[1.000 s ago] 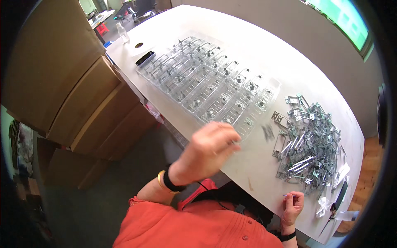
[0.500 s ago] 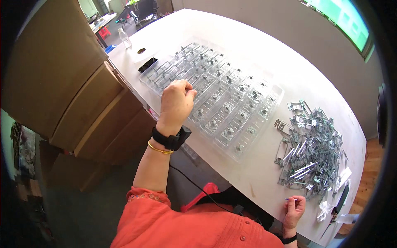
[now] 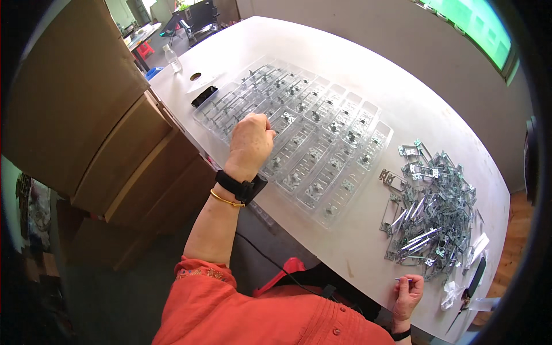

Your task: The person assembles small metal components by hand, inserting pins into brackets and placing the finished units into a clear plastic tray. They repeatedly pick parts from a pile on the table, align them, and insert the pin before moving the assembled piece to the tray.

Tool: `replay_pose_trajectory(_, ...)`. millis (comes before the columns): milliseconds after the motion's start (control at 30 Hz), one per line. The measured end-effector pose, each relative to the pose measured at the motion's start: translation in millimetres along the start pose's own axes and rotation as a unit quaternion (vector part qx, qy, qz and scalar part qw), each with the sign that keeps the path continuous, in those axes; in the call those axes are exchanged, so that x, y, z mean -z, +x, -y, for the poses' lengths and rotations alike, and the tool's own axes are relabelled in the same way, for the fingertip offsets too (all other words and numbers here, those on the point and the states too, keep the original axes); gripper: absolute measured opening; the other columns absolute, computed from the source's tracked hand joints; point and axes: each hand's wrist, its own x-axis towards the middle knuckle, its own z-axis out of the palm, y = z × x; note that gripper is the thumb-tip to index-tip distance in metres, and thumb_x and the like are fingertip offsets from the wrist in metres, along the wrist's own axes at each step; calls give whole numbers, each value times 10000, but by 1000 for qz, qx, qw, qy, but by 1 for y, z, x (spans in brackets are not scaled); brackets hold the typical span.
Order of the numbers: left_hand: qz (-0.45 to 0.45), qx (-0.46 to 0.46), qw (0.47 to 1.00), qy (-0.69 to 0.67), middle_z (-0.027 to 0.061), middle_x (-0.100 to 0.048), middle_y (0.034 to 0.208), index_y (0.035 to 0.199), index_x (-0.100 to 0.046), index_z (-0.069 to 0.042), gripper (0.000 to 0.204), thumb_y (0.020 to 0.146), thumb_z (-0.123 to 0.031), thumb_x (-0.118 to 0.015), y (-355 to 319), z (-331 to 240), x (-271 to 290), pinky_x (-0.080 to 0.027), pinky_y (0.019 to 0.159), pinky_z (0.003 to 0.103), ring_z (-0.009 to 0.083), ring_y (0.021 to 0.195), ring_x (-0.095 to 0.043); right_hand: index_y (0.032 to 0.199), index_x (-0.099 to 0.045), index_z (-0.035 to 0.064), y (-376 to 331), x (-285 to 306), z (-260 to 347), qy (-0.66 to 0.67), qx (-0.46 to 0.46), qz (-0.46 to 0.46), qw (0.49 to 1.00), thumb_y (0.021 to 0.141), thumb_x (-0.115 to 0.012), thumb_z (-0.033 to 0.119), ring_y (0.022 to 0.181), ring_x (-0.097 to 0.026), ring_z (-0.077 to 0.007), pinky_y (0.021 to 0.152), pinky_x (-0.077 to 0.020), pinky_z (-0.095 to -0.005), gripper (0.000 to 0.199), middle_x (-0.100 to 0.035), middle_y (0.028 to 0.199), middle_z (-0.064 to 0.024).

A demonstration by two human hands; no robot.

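My left hand (image 3: 252,144) reaches over the rows of clear plastic trays (image 3: 332,223). Its fingers are curled down and pressed together, and whatever lies between them is hidden behind the hand. Small metal brackets (image 3: 314,190) and thin rods sit in the tray compartments. At the table's near edge on the right, my right hand (image 3: 408,299) is closed, with a short, thin metal piece (image 3: 401,280) sticking out between thumb and fingers. Just beyond it lies a heap of loose metal brackets and strips (image 3: 434,218).
Beside the heap lie black-handled scissors (image 3: 475,279) and crumpled white plastic (image 3: 451,293). A black box (image 3: 204,96) and a clear bottle (image 3: 171,58) stand at the table's far left. Large cardboard boxes (image 3: 75,103) border the left side. A cable (image 3: 259,248) hangs below the table edge.
My left hand has shifted slightly right over the trays, its wrist turning and fingers dipping lower. My right hand stays at the table edge with the thin metal piece.
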Motion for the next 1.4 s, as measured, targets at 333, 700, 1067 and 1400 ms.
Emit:
replay_pose_trajectory(333,-2,12,1000,0,206,-701,1002,911,-745,20,134,851,-89,-796,-5,-7,-5,-565,855,447,392,924,-702,1081,-593,102,1,4,-6,6,1,-3,1000,1036,-726,143,691,-567,-55,609,-474,-211,145,-612,849,26)
replay_pose_trajectory(700,-117,3,993,0,218,-747,1082,1059,-746,1,230,985,11,-529,-16,1,27,-584,892,433,381,1015,-732,1072,-595,109,-1,1,2,-14,-10,-2,1000,1053,-706,165,691,-554,-42,609,-455,-199,126,-608,845,40)
replay_pose_trajectory(1067,-141,-34,989,-21,174,-728,1107,1078,-729,-19,317,869,111,-529,-50,-4,22,-580,855,444,389,988,-713,1074,-597,90,0,6,-10,-11,-7,-10,1000,1035,-725,121,680,-570,-49,595,-462,-200,138,-599,814,37)
replay_pose_trajectory(1400,-272,16,957,-99,175,-661,998,1053,-645,-1,200,942,119,-529,-132,4,15,-553,866,415,360,945,-674,1070,-594,92,-1,-1,-1,-12,22,17,1000,1051,-704,130,663,-527,-39,574,-411,-196,117,-583,805,38)
